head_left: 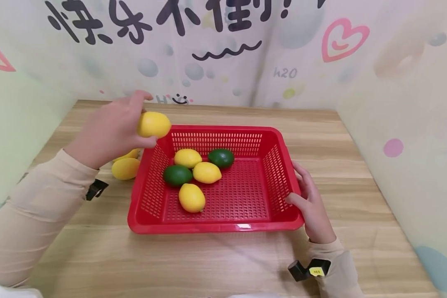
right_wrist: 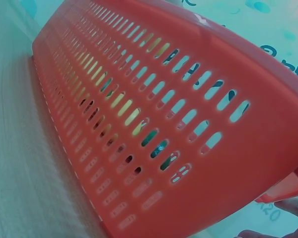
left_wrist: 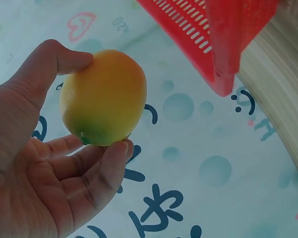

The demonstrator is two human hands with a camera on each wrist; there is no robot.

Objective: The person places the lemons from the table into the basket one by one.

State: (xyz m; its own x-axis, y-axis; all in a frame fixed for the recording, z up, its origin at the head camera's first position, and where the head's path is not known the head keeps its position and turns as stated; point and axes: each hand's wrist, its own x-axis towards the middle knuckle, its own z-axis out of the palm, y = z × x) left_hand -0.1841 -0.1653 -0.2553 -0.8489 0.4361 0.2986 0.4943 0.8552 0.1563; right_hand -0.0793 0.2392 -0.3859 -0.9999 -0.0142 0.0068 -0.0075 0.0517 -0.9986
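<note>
In the head view my left hand (head_left: 113, 128) holds a yellow lemon (head_left: 154, 125) above the left rim of a red plastic basket (head_left: 216, 227). The left wrist view shows that lemon (left_wrist: 104, 96) pinched between thumb and fingertips, with a greenish stem end. My right hand (head_left: 311, 203) grips the basket's right rim, thumb on the inner side and fingers outside. Inside the basket lie three lemons (head_left: 191, 198) and two dark green avocado-like fruits (head_left: 177, 175), grouped to the left. The right wrist view shows the basket's slotted wall (right_wrist: 154, 99) and fingertips at its lower right corner.
On the wooden table (head_left: 227, 265), left of the basket and partly under my left arm, lie a yellow mango-like fruit (head_left: 125, 168) and another yellow fruit (head_left: 128, 155) behind it. A printed wall covering (head_left: 223, 78) stands behind the table and along both sides.
</note>
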